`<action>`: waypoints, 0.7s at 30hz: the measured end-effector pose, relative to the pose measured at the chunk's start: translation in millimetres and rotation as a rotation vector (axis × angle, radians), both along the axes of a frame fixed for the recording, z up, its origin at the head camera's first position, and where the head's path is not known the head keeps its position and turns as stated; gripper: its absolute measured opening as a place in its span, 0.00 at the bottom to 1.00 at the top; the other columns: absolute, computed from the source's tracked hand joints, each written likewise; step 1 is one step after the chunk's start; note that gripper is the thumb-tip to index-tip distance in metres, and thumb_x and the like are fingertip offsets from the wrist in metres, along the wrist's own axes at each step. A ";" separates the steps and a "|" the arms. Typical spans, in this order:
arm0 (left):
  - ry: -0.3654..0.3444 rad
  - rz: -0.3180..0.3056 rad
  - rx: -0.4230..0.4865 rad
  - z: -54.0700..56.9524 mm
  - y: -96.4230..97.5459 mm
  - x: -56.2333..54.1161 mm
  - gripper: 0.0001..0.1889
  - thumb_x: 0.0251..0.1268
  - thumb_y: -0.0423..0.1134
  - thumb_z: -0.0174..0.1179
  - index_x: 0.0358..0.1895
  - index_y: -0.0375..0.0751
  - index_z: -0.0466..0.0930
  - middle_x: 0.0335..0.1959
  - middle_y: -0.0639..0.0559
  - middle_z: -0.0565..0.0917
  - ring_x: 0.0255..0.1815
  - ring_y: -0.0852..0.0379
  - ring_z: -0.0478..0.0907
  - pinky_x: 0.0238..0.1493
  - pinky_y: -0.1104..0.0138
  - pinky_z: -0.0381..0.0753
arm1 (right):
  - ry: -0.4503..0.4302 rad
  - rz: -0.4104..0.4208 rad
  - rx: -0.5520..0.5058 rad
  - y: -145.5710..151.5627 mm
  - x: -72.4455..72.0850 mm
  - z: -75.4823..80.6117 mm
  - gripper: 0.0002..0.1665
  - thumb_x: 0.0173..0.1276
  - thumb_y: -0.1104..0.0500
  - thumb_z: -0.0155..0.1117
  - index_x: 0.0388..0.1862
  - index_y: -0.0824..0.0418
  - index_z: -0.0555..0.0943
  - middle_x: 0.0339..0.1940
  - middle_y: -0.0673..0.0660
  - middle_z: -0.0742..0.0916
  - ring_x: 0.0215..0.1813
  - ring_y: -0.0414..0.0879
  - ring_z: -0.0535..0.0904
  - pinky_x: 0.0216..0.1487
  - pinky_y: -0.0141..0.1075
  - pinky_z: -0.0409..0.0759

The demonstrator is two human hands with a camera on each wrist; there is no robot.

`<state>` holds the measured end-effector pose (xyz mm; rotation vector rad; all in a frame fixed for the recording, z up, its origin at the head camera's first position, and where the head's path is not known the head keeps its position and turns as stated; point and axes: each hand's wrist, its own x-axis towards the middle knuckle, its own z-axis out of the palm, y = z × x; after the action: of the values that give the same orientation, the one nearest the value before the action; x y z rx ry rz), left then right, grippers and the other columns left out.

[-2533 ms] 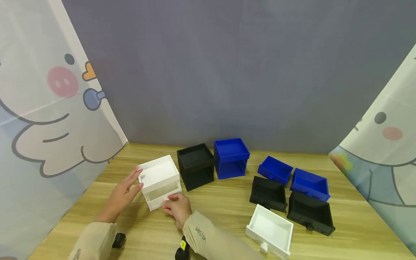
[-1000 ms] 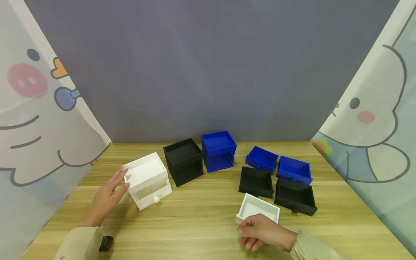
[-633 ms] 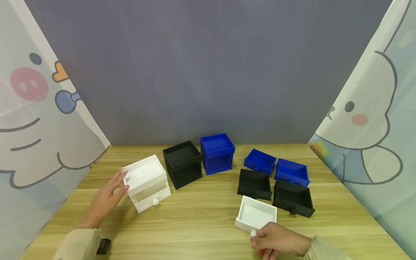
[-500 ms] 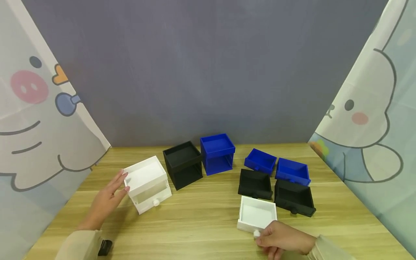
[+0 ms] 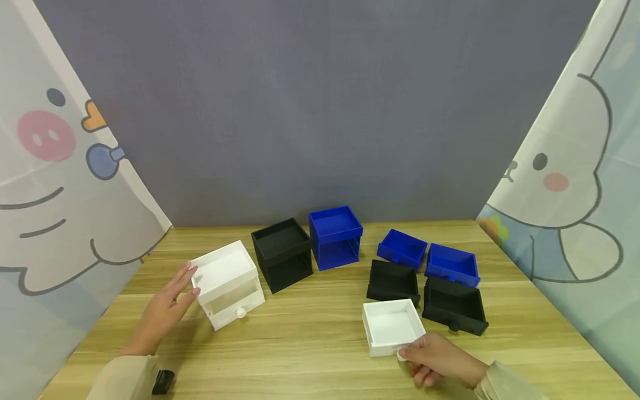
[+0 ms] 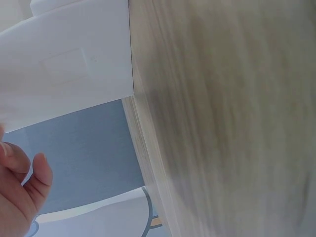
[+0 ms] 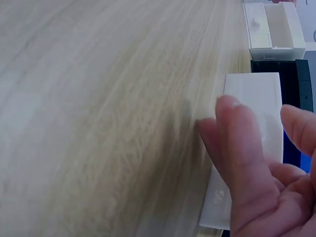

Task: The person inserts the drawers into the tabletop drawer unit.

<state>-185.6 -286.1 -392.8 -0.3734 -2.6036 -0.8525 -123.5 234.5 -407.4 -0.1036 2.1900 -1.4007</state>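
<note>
A small white cabinet [image 5: 225, 272] stands at the left, its upper slot vacant and a white drawer front with a round knob [image 5: 241, 313] in its lower slot. My left hand [image 5: 162, 311] rests its fingertips and thumb on the cabinet's left side, fingers loosely extended. At the right, my right hand [image 5: 440, 358] pinches the knob of a loose white drawer [image 5: 392, 328], which faces me with its hollow side up. Fingers mostly cover that knob in the right wrist view, before the drawer's front [image 7: 252, 96]. Whether the drawer touches the table I cannot tell.
A black cabinet [image 5: 282, 253] and a blue cabinet [image 5: 336, 236] stand right of the white one, slots vacant. Beyond the white drawer lie two black drawers [image 5: 394, 280] and two blue drawers [image 5: 402, 248]. A grey backdrop [image 5: 320, 111] rises behind the wooden table [image 5: 300, 344].
My right hand has left the knob on the cabinet's lower drawer, moved right and taken hold of the loose white drawer's knob. That drawer has turned anticlockwise. The left hand stays on the cabinet.
</note>
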 end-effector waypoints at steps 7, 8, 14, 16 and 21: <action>-0.017 -0.004 0.024 -2.8 1.7 -1.4 0.28 0.72 0.40 0.52 0.71 0.31 0.60 0.74 0.38 0.54 0.59 0.22 0.64 0.48 0.35 0.66 | -0.019 -0.077 -0.064 -3.4 -3.7 -10.5 0.19 0.70 0.52 0.61 0.36 0.69 0.82 0.20 0.51 0.83 0.21 0.37 0.79 0.23 0.29 0.78; -0.025 -0.001 0.024 -3.4 0.9 -0.7 0.29 0.73 0.41 0.52 0.71 0.32 0.60 0.74 0.40 0.53 0.60 0.22 0.64 0.48 0.35 0.66 | -0.023 -0.086 -0.082 -4.6 -4.9 -13.0 0.19 0.70 0.52 0.61 0.38 0.71 0.81 0.20 0.52 0.83 0.21 0.37 0.79 0.23 0.29 0.78; -0.038 0.000 0.031 -4.6 2.9 0.0 0.28 0.73 0.42 0.53 0.71 0.33 0.61 0.75 0.49 0.51 0.61 0.24 0.62 0.51 0.36 0.66 | -0.050 -0.160 -0.134 -7.1 -8.3 -23.8 0.18 0.71 0.55 0.58 0.39 0.72 0.81 0.20 0.51 0.83 0.22 0.37 0.80 0.24 0.29 0.79; -0.032 0.004 0.031 -4.5 3.6 0.4 0.28 0.72 0.41 0.53 0.71 0.33 0.61 0.75 0.52 0.51 0.61 0.24 0.63 0.50 0.36 0.66 | -0.057 -0.178 -0.160 -8.1 -10.1 -25.0 0.16 0.71 0.56 0.58 0.36 0.70 0.81 0.21 0.51 0.83 0.22 0.37 0.80 0.25 0.29 0.79; -0.018 0.005 0.044 -3.5 2.6 0.3 0.28 0.73 0.40 0.52 0.71 0.33 0.60 0.75 0.46 0.52 0.61 0.23 0.62 0.50 0.35 0.65 | -0.068 -0.220 -0.281 -14.7 -16.8 -25.8 0.11 0.69 0.60 0.59 0.34 0.68 0.80 0.23 0.51 0.84 0.24 0.36 0.81 0.28 0.28 0.79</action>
<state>-185.3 -283.5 -396.3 -0.3482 -2.5961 -0.9138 -140.3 219.7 -433.1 0.0860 1.9843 -1.8020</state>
